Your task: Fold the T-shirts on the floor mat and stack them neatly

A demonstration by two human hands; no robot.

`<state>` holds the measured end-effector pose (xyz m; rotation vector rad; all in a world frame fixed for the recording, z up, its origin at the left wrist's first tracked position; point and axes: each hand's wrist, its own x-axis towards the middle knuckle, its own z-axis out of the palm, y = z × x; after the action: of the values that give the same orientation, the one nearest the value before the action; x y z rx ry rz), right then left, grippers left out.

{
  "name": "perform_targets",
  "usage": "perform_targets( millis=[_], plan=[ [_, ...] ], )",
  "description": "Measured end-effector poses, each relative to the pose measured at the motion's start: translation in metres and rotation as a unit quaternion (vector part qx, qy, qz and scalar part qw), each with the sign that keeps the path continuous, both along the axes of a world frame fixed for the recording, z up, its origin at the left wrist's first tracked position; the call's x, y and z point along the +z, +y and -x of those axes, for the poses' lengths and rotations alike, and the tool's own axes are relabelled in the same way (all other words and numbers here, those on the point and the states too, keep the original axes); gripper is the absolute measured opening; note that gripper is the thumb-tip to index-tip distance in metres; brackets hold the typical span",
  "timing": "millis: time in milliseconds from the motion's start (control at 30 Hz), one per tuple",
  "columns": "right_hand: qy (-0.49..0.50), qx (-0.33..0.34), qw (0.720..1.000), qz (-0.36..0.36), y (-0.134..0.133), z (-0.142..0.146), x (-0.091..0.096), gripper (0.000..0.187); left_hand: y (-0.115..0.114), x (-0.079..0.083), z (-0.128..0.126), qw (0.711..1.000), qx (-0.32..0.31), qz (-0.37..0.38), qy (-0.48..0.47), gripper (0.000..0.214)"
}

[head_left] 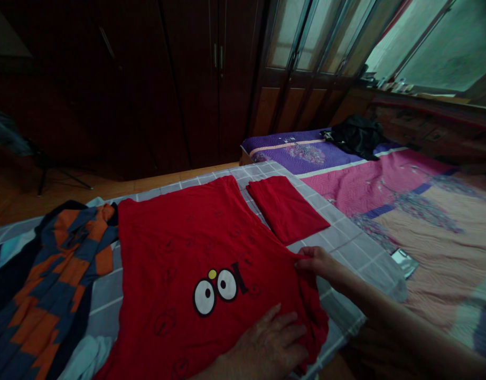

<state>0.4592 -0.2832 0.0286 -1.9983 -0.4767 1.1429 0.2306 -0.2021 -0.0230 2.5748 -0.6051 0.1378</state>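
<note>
Red garment [171, 232]: one, spread over the middle of the cloth-covered worktop [356, 258]; mostly flat, its right end rumpled. Entries follow, left to right.

Orange-and-slate patched clothing [71, 227]: loose heap, lying against the garment's left edge. Hazard: if the garment were dragged leftward, it could ride up on the heap and crease.

Pale cloth [88, 356]: crumpled, at the near left corner, meeting the red edge. Hazard: it could be caught underneath and leave a lump, being partly hidden from above.

Printed eyes [227, 285]: two white discs, yellow spot between, facing up. Hazard: a fold through the print could set a crease there.

Left hand [269, 338]: fingers spread, palm down on the near right part of the red fabric, gripping nothing that shows. Hazard: if its pressure were light, a tug from the other side could skew the whole piece.

Right hand [316, 261]: thumb and fingers pinched on the garment's right edge. Hazard: a small hold, so the edge could slip; one layer might come up without the other. The bunched fabric between the hands could trap wrinkles.

Folded red cloth [288, 208]: compact, just beside the garment's far right edge, near corner apparently touching. Hazard: a sideways sweep could knock its layers askew.
</note>
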Motion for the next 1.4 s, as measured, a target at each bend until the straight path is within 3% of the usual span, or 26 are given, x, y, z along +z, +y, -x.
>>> perform_targets(
  millis=[200,333,433,600,700,800,933,1033,1200,1400],
  plan=[
    [-0.025,-0.051,0.998,0.005,-0.008,-0.008,0.005,0.026,0.001,0.003,0.0,0.999,-0.008,0.021,0.027,0.042],
    [-0.013,0.04,0.997,0.068,-0.021,-0.001,0.007,0.034,0.002,0.007,-0.001,0.998,-0.008,0.043,0.053,0.038],
    [-0.017,0.079,0.995,0.062,-0.031,0.002,0.004,0.031,0.0,0.014,0.0,0.994,-0.004,0.074,0.078,0.036],
    [-0.088,-0.038,0.995,0.013,-0.044,-0.006,-0.004,0.025,0.006,0.05,0.001,0.977,0.054,0.159,0.13,0.039],
    [-0.091,-0.06,0.994,0.0,-0.054,-0.008,-0.007,0.025,0.023,0.078,-0.014,0.968,0.117,0.178,0.133,0.038],
    [-0.072,-0.04,0.997,0.003,-0.065,0.0,-0.012,0.031,0.043,0.089,-0.048,0.97,0.173,0.143,0.093,0.034],
    [-0.057,0.038,0.998,0.008,-0.075,0.014,-0.017,0.033,0.055,0.078,-0.103,0.975,0.207,-0.023,0.083,0.034],
    [-0.079,0.056,0.995,0.01,-0.077,0.022,-0.016,0.022,0.054,0.071,-0.131,0.97,0.203,-0.089,0.098,0.027],
    [-0.251,-0.001,0.967,0.029,-0.077,0.031,-0.01,0.008,0.048,0.076,-0.147,0.971,0.164,-0.129,0.118,0.014],
    [-0.176,-0.051,0.981,-0.058,-0.084,0.032,-0.019,0.013,0.041,0.073,-0.148,0.974,0.133,-0.149,0.11,0.028]
  ],
)
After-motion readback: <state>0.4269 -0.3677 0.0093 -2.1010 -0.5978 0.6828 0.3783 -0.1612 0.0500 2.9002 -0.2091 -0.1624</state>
